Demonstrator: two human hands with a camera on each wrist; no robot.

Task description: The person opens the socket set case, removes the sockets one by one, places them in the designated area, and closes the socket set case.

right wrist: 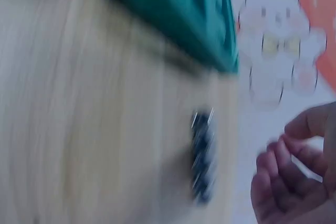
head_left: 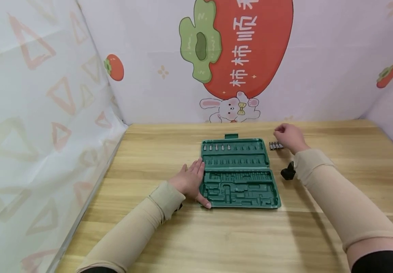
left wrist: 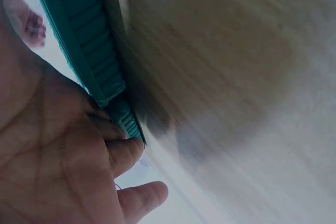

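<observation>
A green plastic case (head_left: 236,207) lies unfolded on the table, with moulded slots inside. Several silver bit sockets (head_left: 216,147) stand in the left part of its top row. My left hand (head_left: 190,180) rests along the case's left side, fingers extended and thumb at the near left corner. My right hand (head_left: 291,137) is raised to the right of the case, its fingers loosely curled and the thumb close to the index fingertip. Nothing shows between them in the right wrist view. Just below that hand, a row of small metal sockets (right wrist: 202,156) lies on the table, blurred.
The wooden table (head_left: 237,242) runs back to a wall sheet (head_left: 148,94) printed with fruit and a rabbit. A white patterned sheet (head_left: 29,132) borders the left. A small black object (head_left: 288,172) shows by the right wrist. The case's latch tab (head_left: 231,136) points toward the wall.
</observation>
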